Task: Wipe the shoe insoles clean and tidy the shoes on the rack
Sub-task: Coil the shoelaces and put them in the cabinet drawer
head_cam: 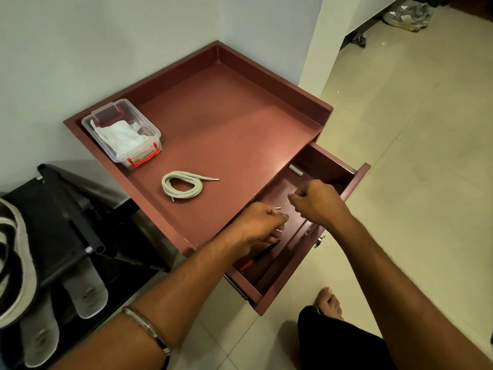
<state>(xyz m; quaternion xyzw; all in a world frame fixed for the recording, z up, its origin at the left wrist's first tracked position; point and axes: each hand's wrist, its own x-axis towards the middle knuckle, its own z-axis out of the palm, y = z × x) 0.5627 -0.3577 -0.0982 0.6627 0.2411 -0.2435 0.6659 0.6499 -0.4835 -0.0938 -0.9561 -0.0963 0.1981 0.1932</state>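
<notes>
From the head camera, both hands are down over the open drawer (306, 209) of the reddish-brown cabinet (240, 124). The left hand (262, 222) has its fingers curled in tight, pinching a pale shoelace; one metal-tipped end (277, 208) pokes out just above the knuckles, another pale bit shows just below them. The right hand (317, 201) sits just beyond and to the right of the left one, fingers also curled, thumb and forefinger nipped together on what looks like the other end of the lace, though that end is too small to be sure.

Past the right fingertips, at the back of the drawer, lies a small white cylinder (296, 170). Under the left wrist, an orange-and-black tool (256, 260) lies in the drawer's near end.

Left of the left fingers, on the cabinet top, a second coiled shoelace (182, 186) lies loose. Further beyond it stands a clear plastic box (121, 130) with orange clasps and a white cloth (121, 137) inside.

Well to the left of both hands is the black shoe rack (66, 222), with two grey insoles (88, 295) resting on a lower shelf and a striped shoe (13, 263) at the edge.
</notes>
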